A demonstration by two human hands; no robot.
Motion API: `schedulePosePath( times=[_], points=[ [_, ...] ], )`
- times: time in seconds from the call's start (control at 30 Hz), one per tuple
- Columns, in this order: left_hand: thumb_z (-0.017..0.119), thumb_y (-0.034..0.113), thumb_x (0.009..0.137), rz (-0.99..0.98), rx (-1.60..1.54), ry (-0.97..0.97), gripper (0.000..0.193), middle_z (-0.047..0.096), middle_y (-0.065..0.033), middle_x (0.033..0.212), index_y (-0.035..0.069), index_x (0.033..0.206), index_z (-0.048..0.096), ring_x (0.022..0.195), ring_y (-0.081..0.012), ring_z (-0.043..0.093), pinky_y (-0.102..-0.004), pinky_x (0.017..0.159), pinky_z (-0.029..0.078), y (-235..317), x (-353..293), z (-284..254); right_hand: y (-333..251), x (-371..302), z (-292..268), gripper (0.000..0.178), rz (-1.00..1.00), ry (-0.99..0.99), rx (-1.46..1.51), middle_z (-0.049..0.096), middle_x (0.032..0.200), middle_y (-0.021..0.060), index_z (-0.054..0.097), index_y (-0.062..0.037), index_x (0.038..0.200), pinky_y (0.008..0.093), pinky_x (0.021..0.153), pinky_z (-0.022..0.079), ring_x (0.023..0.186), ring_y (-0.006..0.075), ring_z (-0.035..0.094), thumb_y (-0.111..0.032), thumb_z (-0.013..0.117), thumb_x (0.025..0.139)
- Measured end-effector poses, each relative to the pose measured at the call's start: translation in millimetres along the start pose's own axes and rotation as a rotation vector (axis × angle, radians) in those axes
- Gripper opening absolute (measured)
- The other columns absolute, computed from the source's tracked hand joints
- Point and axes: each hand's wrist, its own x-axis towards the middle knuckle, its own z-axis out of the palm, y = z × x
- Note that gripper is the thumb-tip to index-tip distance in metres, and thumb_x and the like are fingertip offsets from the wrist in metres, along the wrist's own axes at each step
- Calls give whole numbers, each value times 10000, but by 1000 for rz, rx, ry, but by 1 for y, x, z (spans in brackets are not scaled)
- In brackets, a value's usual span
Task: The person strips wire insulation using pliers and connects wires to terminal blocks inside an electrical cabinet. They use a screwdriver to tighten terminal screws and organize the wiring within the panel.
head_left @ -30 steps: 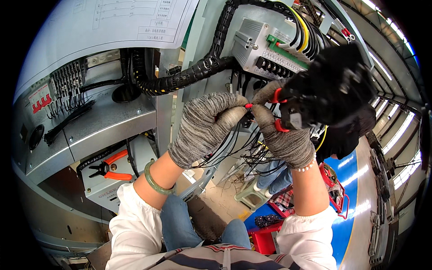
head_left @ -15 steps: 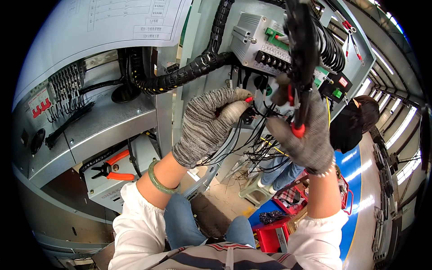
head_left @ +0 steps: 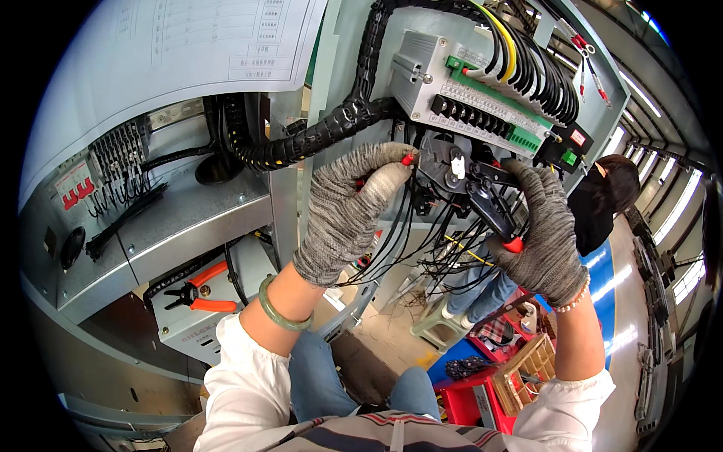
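Note:
My left hand (head_left: 343, 211), in a grey knit glove, pinches a small red wire terminal (head_left: 409, 160) between thumb and fingertips. My right hand (head_left: 546, 245), gloved the same way, is closed round the handles of a black crimping tool (head_left: 488, 209) with red handle ends. The tool's metal head lies beside the red terminal; whether they touch I cannot tell. Just above sits a grey terminal module (head_left: 419, 64) with green and black connectors. Loose black wires (head_left: 452, 267) hang below both hands. The tool's jaws are partly hidden.
Orange-handled wire strippers (head_left: 207, 303) rest on a white box (head_left: 188, 331) at the left. A printed sheet (head_left: 203, 45) covers the upper left. Thick wrapped cable (head_left: 320, 134) crosses the cabinet. A person (head_left: 606, 192) is at the right, above a red toolbox (head_left: 463, 403).
My right hand has swung the crimping tool down from in front of the module, turning its head left toward the red terminal. My left hand keeps its pinch.

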Motion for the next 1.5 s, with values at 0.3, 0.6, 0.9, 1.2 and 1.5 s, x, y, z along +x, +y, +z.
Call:
schedulePosePath(
  times=[0.3,0.6,0.9,1.2,1.5],
  points=[
    [663,164,834,-27,-6,-7,244,672,-47,939,34,1040,662,885,-110,607,-272,830,473,1,1,0,-10,6,-3,807,0,-41,-87,477,1095,205,450,-55,1248,441,944,384,1029,403,482,-107,697,482],
    [652,150,847,-18,-60,15,225,673,-48,938,29,1036,661,880,-103,604,-263,821,477,0,-2,3,-7,8,-2,759,1,-76,-62,496,1099,192,481,-62,1230,432,917,413,1023,391,502,-80,705,505],
    [657,155,847,-16,-181,-21,214,673,-36,938,43,1030,664,864,-101,605,-259,799,487,-13,0,3,0,10,10,669,-14,46,-110,527,1040,192,541,-103,1201,450,885,400,966,364,498,-120,740,562],
    [661,141,842,17,-125,25,202,673,-44,942,45,1019,669,866,-100,604,-251,807,479,-10,-3,5,13,15,5,636,-127,-18,-143,552,1024,173,531,-76,1184,431,848,435,970,354,530,-84,657,561],
    [666,179,836,-48,-56,69,223,652,-4,838,44,1014,675,744,-57,559,-215,684,458,-5,-1,0,1,21,-12,569,-25,-302,-47,588,865,191,562,-7,1144,426,756,493,798,370,589,-110,621,587]
  ],
)
